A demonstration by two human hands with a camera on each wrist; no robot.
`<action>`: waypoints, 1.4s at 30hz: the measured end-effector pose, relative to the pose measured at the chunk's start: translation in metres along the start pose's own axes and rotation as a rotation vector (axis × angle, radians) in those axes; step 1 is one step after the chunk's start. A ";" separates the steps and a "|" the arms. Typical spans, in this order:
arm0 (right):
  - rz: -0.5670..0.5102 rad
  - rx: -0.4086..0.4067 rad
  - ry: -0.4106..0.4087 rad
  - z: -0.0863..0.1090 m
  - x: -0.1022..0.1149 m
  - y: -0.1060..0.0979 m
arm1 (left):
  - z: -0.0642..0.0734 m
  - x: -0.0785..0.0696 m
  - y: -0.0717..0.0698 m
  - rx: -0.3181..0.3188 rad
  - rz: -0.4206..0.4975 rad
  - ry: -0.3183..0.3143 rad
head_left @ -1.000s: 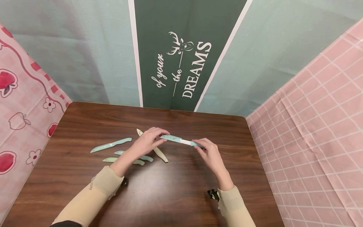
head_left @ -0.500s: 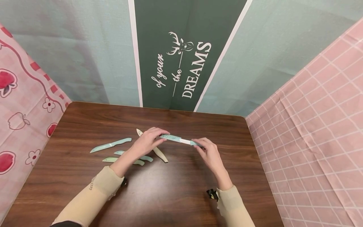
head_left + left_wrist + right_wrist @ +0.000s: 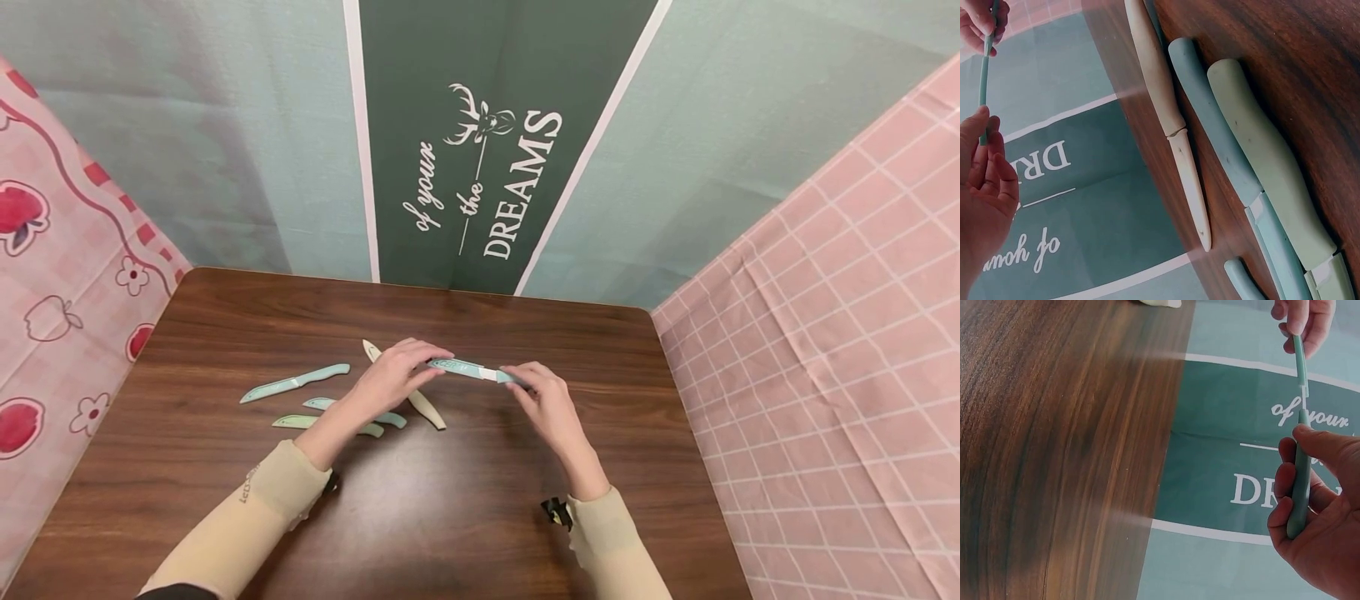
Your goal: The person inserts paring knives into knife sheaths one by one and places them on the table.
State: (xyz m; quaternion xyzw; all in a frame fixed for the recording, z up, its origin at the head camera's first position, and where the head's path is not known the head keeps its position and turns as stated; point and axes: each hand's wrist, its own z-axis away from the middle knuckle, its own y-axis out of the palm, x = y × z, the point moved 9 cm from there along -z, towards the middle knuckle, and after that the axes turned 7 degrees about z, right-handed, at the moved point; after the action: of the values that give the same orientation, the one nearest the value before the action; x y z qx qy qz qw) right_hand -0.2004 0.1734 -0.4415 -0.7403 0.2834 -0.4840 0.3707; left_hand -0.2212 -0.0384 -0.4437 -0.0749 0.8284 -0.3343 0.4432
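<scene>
Above the table, both hands hold a light blue knife whose white blade [image 3: 489, 375] is mostly inside a light blue sheath [image 3: 461, 367]. My left hand [image 3: 392, 377] pinches the sheath near its tip, thumb against fingers. Curled round the knife's handle [image 3: 1301, 481] is my right hand [image 3: 549, 402], its thumb lying along the handle near the blade. A short strip of bare blade shows between sheath and handle. Below and beside the left hand, a cream sheathed knife [image 3: 427, 411] lies on the table, partly hidden by that hand.
Left on the wooden table [image 3: 465, 517] lie a light blue sheathed knife [image 3: 295, 384], another blue one [image 3: 1216, 119] and a green one [image 3: 1266, 156], the last two partly under the left forearm in the head view. Printed cloth [image 3: 300, 167] hangs behind the table, pink cloth [image 3: 832, 333] at right.
The right hand has moved slightly left with the handle, and the strip of bare blade has become shorter. The left hand keeps its grip on the sheath. The knives on the table stay put.
</scene>
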 end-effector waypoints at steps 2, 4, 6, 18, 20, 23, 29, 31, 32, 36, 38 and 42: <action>-0.003 0.000 0.000 0.000 0.001 0.000 | 0.000 -0.001 0.000 0.001 -0.003 -0.002; -0.006 0.000 -0.002 -0.001 0.001 0.000 | -0.001 -0.001 0.000 0.004 -0.001 -0.005; -0.008 -0.002 -0.005 -0.001 0.002 0.000 | -0.001 -0.002 0.000 0.005 -0.002 0.001; -0.020 -0.001 0.000 -0.001 0.006 0.006 | -0.003 -0.008 0.006 -0.010 -0.003 0.041; -0.020 0.009 0.010 -0.001 0.005 0.008 | -0.003 -0.008 0.007 -0.014 -0.005 0.045; -0.019 0.014 0.020 -0.001 0.005 0.008 | -0.003 -0.009 0.007 -0.024 -0.010 0.053; -0.020 0.016 0.024 -0.001 0.006 0.011 | -0.003 -0.010 0.006 -0.031 -0.035 0.072; -0.013 0.018 0.023 0.000 0.006 0.013 | -0.002 -0.012 0.006 -0.035 -0.061 0.098; -0.008 0.020 0.023 -0.001 0.007 0.014 | -0.002 -0.013 0.005 -0.037 -0.079 0.115; 0.009 0.038 0.028 -0.002 0.007 0.021 | -0.003 -0.015 0.006 -0.020 -0.163 0.153; 0.011 0.059 0.035 -0.003 0.007 0.026 | -0.003 -0.013 0.008 0.002 -0.199 0.148; 0.020 0.108 0.040 -0.004 0.005 0.043 | -0.002 -0.006 0.015 0.071 -0.244 0.105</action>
State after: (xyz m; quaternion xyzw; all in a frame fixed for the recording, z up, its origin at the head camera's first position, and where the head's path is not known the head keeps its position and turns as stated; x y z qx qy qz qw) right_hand -0.2049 0.1441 -0.4734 -0.7064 0.2717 -0.5094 0.4094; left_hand -0.2163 -0.0235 -0.4479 -0.1419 0.8227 -0.4184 0.3577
